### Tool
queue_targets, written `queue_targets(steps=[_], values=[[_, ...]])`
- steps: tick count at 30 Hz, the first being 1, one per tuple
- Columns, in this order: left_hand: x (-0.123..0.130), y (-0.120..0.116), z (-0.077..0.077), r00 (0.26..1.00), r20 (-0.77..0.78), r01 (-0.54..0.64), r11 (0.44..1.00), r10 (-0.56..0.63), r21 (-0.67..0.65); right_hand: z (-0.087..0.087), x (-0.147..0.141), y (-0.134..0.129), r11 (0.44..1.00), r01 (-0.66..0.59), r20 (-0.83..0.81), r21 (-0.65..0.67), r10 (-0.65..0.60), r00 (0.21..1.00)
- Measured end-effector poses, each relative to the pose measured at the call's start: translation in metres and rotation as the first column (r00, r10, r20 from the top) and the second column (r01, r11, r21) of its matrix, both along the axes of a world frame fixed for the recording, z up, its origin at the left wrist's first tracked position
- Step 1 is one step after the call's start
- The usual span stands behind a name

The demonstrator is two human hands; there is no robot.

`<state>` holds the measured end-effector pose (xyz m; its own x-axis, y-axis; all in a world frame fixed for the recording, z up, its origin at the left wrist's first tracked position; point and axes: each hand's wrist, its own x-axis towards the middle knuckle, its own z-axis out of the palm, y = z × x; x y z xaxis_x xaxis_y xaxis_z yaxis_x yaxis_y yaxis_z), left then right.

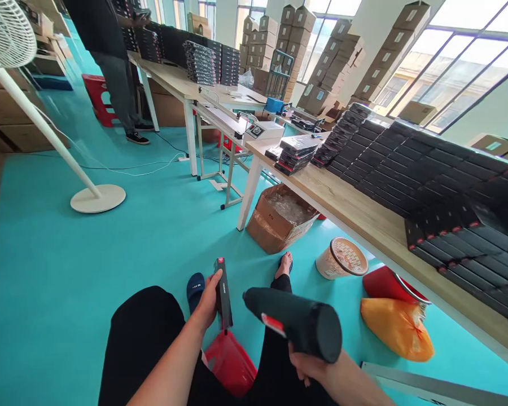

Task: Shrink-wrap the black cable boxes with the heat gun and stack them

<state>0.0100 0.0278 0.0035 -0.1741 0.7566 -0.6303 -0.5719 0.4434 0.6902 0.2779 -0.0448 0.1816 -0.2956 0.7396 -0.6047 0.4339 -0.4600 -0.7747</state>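
Between my knees, my left hand (209, 299) is wrapped round a slim black box (223, 296) with a red end. The box stands tilted, its narrow side turned toward me. My right hand (307, 363) grips the handle of a dark heat gun (294, 318). Its nozzle points left toward the box, with a gap between the two. Much of the handle and some of my right fingers are hidden behind the gun's body. Below the box, a red plastic stool (232, 363) shows between my legs.
To my right runs a wooden table (364, 206) stacked with black boxes (389, 158). An open carton (275, 223), a waste basket (342, 258) and an orange bag (395, 327) sit below. A fan (46, 124) stands left; a person (114, 62) is behind.
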Motion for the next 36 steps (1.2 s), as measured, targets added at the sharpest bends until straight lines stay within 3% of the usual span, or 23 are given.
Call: queue_targets(steps=[3, 7, 12, 15, 19, 21, 23, 25, 27, 28, 30, 32, 36], values=[[-0.002, -0.002, 0.012, 0.962, 0.249, -0.113, 0.994, 0.112, -0.011, -0.009, 0.011, -0.013, 0.991, 0.075, -0.220, -0.114, -0.099, 0.970], [-0.003, -0.004, 0.027, 0.854, 0.493, -0.210, 0.977, 0.165, 0.037, -0.021, 0.015, -0.025, 0.969, 0.069, -0.344, -0.238, -0.150, 0.927], [-0.005, -0.004, 0.024, 0.874, 0.486, -0.026, 0.999, -0.001, 0.048, -0.033, 0.007, -0.021, 0.908, 0.310, -0.441, -0.284, -0.410, 0.798], [-0.004, -0.006, 0.018, 0.894, 0.441, 0.065, 0.997, -0.078, 0.045, -0.037, 0.002, -0.006, 0.869, 0.392, -0.468, -0.303, -0.494, 0.732], [-0.001, -0.010, 0.018, 0.865, 0.480, 0.145, 0.988, -0.148, 0.042, -0.038, -0.007, 0.017, 0.818, 0.459, -0.460, -0.348, -0.575, 0.676], [0.001, -0.010, 0.019, 0.852, 0.500, 0.167, 0.986, -0.154, 0.019, -0.034, -0.013, 0.024, 0.829, 0.450, -0.470, -0.332, -0.559, 0.683], [0.003, -0.010, 0.019, 0.846, 0.513, 0.164, 0.986, -0.142, 0.002, -0.027, -0.018, 0.026, 0.885, 0.368, -0.481, -0.286, -0.465, 0.744], [0.002, -0.008, 0.019, 0.845, 0.524, 0.122, 0.993, -0.107, 0.006, -0.018, -0.020, 0.023, 0.958, 0.185, -0.458, -0.218, -0.267, 0.848], [0.000, -0.005, 0.018, 0.849, 0.524, 0.057, 0.998, -0.058, 0.019, -0.012, -0.019, 0.017, 0.991, 0.051, -0.369, -0.124, -0.094, 0.925], [-0.001, -0.004, 0.017, 0.850, 0.526, 0.023, 0.999, -0.037, 0.032, -0.011, -0.018, 0.014, 0.996, 0.056, -0.320, -0.066, -0.074, 0.944], [-0.005, -0.003, 0.015, 0.840, 0.543, -0.045, 0.996, -0.002, 0.073, -0.011, -0.013, 0.007, 0.986, 0.163, -0.287, 0.021, -0.150, 0.946], [-0.009, -0.002, 0.014, 0.819, 0.572, -0.118, 0.986, 0.029, 0.118, -0.013, -0.007, 0.000, 0.978, 0.211, -0.318, 0.000, -0.200, 0.927], [-0.014, -0.001, 0.016, 0.775, 0.628, -0.230, 0.957, 0.071, 0.175, -0.020, -0.001, -0.017, 0.989, 0.003, -0.305, -0.147, -0.048, 0.951]])
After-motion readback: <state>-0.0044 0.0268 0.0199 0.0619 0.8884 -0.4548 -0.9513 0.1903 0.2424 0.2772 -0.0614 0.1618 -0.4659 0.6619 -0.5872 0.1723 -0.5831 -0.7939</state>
